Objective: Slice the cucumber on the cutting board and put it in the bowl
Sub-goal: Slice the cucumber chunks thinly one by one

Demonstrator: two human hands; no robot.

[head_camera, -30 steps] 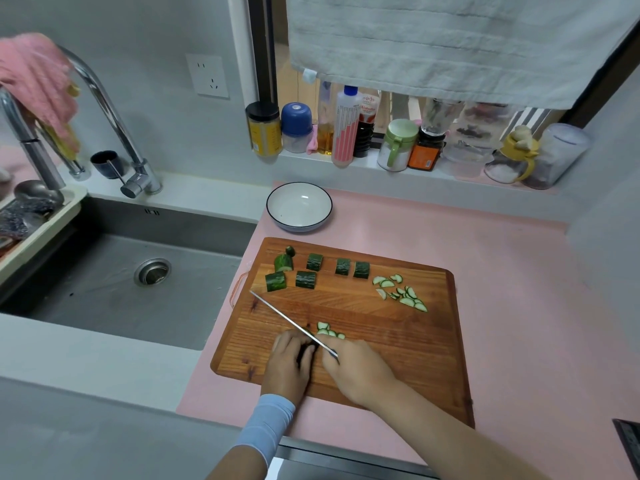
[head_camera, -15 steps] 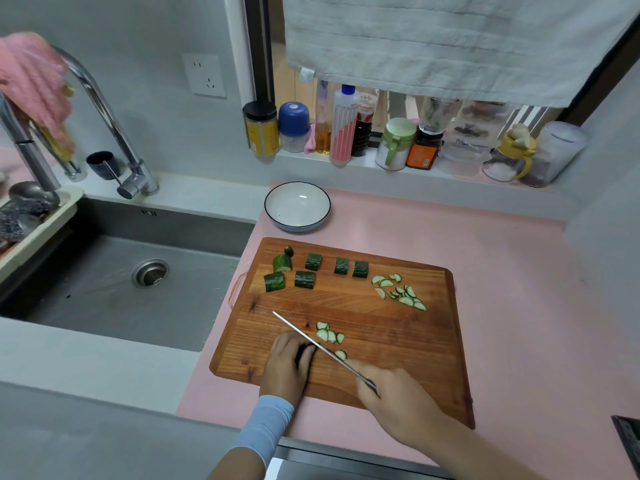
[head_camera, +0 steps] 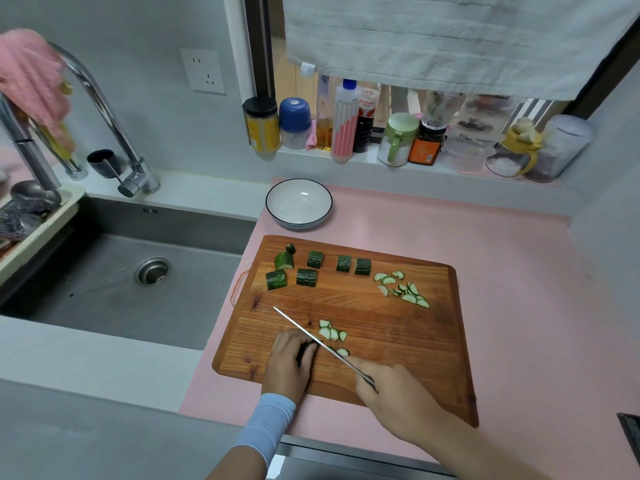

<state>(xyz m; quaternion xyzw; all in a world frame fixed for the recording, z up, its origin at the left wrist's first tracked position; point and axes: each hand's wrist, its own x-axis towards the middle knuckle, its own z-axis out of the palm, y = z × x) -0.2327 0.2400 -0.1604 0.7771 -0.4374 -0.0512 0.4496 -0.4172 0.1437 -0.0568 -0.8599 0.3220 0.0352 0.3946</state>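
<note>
Over the last second the right hand (head_camera: 391,393), gripping the thin steel knife (head_camera: 311,336), draws back, leaving another pale half-moon slice (head_camera: 343,351). The left hand (head_camera: 291,362) pins the dark green cucumber piece (head_camera: 304,351) on the wooden cutting board (head_camera: 398,358). Slicing continues, and the white dark-rimmed bowl (head_camera: 294,206) is empty.

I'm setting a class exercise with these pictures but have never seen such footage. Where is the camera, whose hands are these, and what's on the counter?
No machine here: a person works bare-handed, and every picture comes from one wide-angle camera worn on their head, looking down. The left hand pins a dark cucumber piece to the wooden cutting board. The right hand grips a knife, blade angled beside that hand. Fresh slices lie by the blade, more slices at the board's far right, uncut chunks along its far edge. The white bowl behind the board is empty. A sink lies left.
</note>
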